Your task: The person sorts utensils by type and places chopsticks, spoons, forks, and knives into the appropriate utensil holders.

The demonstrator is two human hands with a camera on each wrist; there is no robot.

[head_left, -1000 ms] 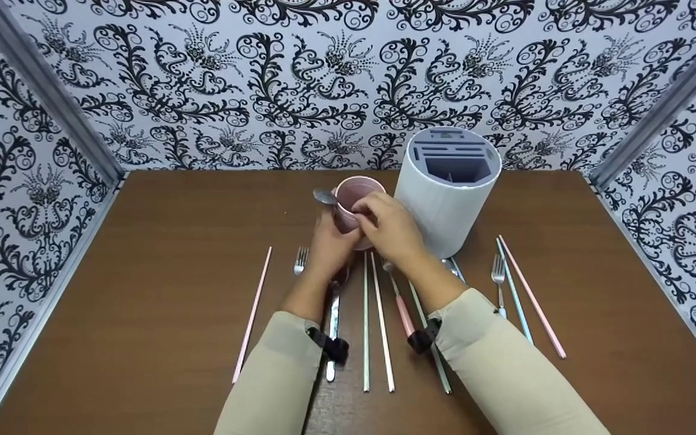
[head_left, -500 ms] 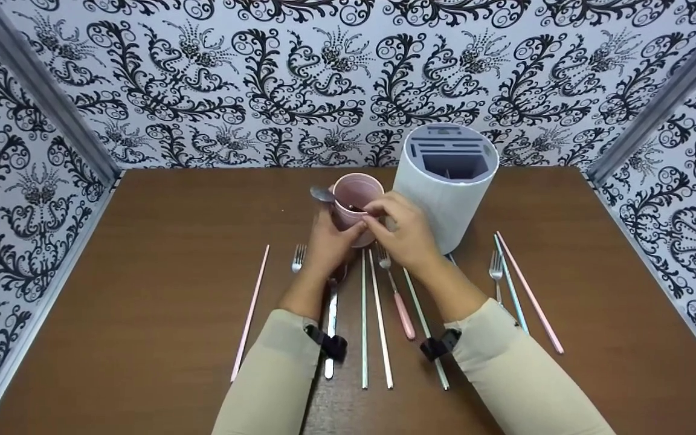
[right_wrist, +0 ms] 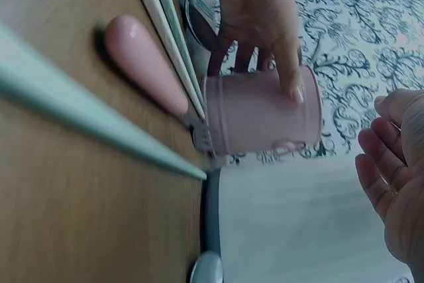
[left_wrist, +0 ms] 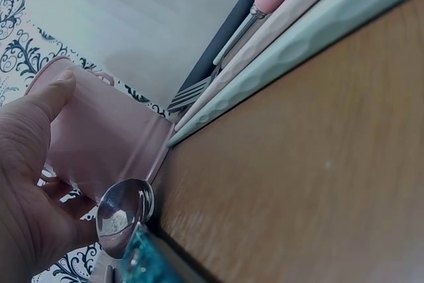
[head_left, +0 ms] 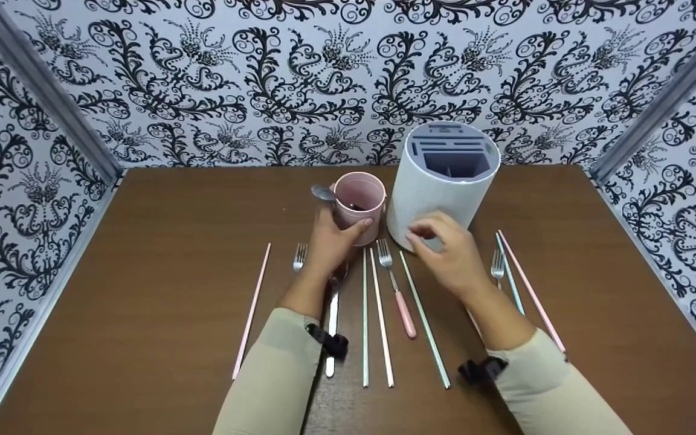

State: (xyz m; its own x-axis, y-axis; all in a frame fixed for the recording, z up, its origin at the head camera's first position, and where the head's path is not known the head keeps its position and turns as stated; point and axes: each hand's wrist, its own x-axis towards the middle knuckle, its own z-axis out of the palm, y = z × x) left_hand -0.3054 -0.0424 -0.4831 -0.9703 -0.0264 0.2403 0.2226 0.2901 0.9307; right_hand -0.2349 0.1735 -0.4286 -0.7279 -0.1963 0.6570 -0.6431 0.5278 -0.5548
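My left hand [head_left: 331,244] grips a pink cup [head_left: 373,228] around its side, thumb along the front and fingers behind. The cup stands upright, with a dark thing partly visible inside. A metal spoon bowl [head_left: 322,193] juts out at the cup's left rim. To the right, my right hand [head_left: 451,254] is raised in front of the white cylindrical cutlery holder [head_left: 426,199], fingers loosely bent around nothing. In the right wrist view that hand [right_wrist: 397,170] shows bare fingers beside the cup. A fork with a pink handle [head_left: 405,315] lies between the hands.
Pale green and whitish chopsticks [head_left: 365,320] lie before the cup, a green one [head_left: 425,320] farther right. A pink chopstick [head_left: 252,311] and fork [head_left: 299,257] are at left. Another spoon [left_wrist: 124,217] lies by the left forearm. At right are a fork [head_left: 497,266] and chopsticks [head_left: 532,290].
My right hand has left the cup's rim and moved right and toward me, in front of the cutlery holder. The left hand keeps its grip on the cup.
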